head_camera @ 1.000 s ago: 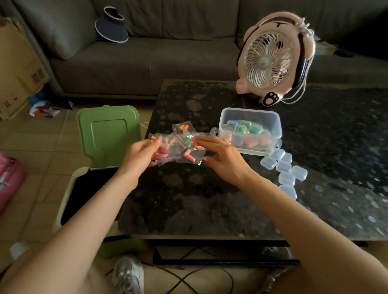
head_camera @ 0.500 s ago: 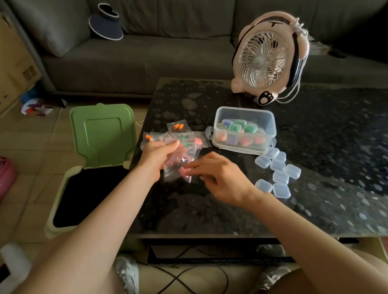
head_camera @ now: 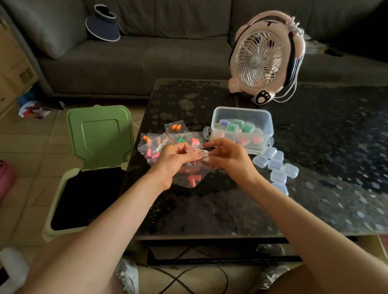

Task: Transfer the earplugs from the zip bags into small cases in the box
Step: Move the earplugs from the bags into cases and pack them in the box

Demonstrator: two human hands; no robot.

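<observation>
zip bag [head_camera: 188,168] with pink earplugs [head_camera: 194,179] hangs just above bench [head_camera: 207,212], near box [head_camera: 241,110]. fingers of left hand [head_camera: 171,161] and right hand [head_camera: 231,161] pinch its top edge. step, likely: opening seal. next: part the lips, tip plugs into an empty small case [head_camera: 290,170].

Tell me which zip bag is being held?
The nearest zip bag, pinched by the left hand and right hand; the other bags lie on the table.

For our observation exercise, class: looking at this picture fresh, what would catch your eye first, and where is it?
The left hand and right hand pinch a clear zip bag of pink earplugs above the dark table. Just behind stands a clear box of coloured cases, and a pink fan at the table's far edge.
</observation>
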